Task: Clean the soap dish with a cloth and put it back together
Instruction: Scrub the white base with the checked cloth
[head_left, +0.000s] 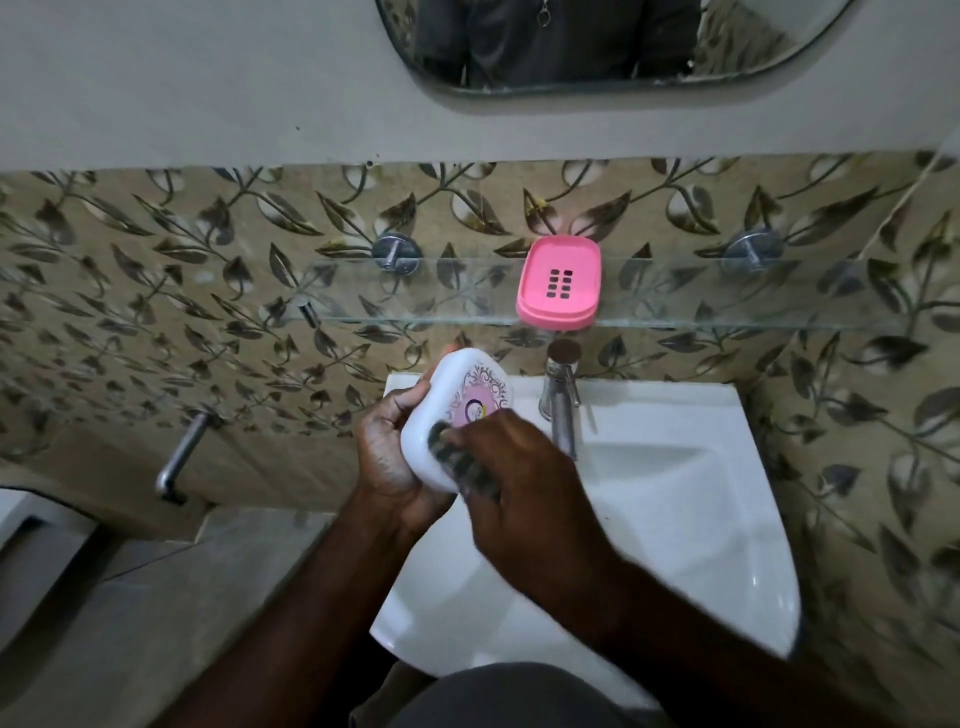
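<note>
Leafy brown tiles cover the bathroom wall in the background, and a metal spout (179, 457) sticks out low on the far left. Moving right, the left hand (387, 457) has fingers and thumb wrapped round the white lid (452, 395) of the soap dish, holding it tilted over the back left corner of the sink (701, 467). A dark cloth (465, 465) is pressed onto the near end of the lid. The right hand (524, 483) is curled over the cloth and gripping it, though it's blurry, so I can't tell exactly how the fingers lie. Further right and higher up, the pink tray (560, 283) with the drain slots sits on the glass shelf (415, 312), right at its front edge and just above the tap (561, 410). So I'd say this is mid-wipe on the lid, maybe halfway through the job. I can't tell if the pink part is clean yet. Next up is probably working the cloth toward the printed far end of the lid. After that the lid goes back on the tray, lined up so it seats flush, and gently, since the tray is at the edge of a glass shelf.
</note>
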